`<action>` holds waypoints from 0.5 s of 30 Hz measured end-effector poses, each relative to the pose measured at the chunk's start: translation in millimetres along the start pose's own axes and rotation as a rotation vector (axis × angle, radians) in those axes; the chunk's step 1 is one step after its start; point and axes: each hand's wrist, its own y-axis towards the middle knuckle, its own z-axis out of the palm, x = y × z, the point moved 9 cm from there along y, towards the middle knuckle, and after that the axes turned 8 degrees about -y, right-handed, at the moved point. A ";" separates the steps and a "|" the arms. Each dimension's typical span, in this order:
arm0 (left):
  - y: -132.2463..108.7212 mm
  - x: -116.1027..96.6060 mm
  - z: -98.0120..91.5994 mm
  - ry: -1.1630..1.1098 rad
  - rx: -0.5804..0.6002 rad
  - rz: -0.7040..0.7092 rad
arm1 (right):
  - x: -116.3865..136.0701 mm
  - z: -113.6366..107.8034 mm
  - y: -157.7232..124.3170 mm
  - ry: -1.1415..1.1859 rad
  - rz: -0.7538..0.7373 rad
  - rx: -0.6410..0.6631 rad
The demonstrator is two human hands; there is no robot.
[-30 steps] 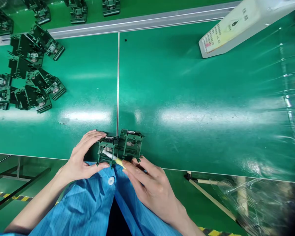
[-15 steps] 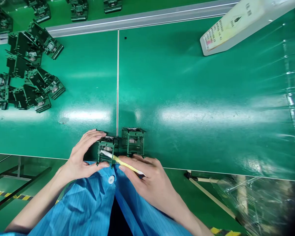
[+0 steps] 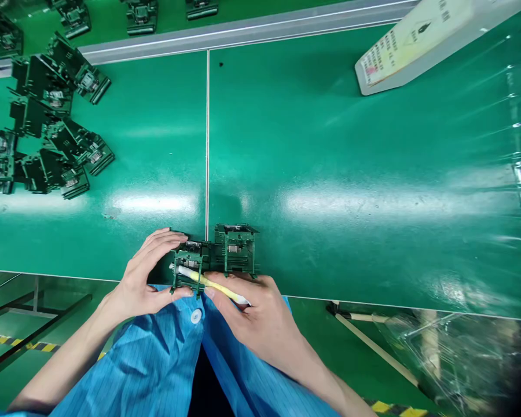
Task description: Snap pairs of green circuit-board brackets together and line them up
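The left hand grips a boxy dark green circuit board; the right hand pinches a thin yellow-and-white stick, pointing toward ten o'clock.

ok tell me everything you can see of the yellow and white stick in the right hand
The yellow and white stick is slim, yellow along its middle and white toward both ends; it looks like plastic, though that is uncertain. It lies at a slant, its left end higher in the picture, pinched between the thumb and fingers of the right hand. Its left part reaches into the green board assembly; exactly what the tip touches is too small to tell.
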 end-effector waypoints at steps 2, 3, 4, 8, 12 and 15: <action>-0.1 0.2 0.2 0.001 0.002 -0.005 | -2.6 -4.5 -1.9 0.010 0.024 -0.034; 0.0 0.1 0.5 0.001 0.005 -0.005 | -5.1 -8.2 -4.0 0.020 0.041 -0.055; 0.0 -0.1 0.9 0.002 0.010 -0.004 | -7.9 -12.0 -6.4 0.029 0.059 -0.075; 0.1 -0.7 2.8 0.017 0.031 0.004 | -15.8 -17.4 -14.1 0.072 0.090 -0.117; 0.6 -0.8 2.1 0.013 0.023 0.006 | -12.1 -5.2 -11.6 0.109 0.037 -0.099; 1.0 -1.4 1.7 0.011 0.020 0.008 | -10.2 -5.7 -9.3 0.083 0.005 -0.103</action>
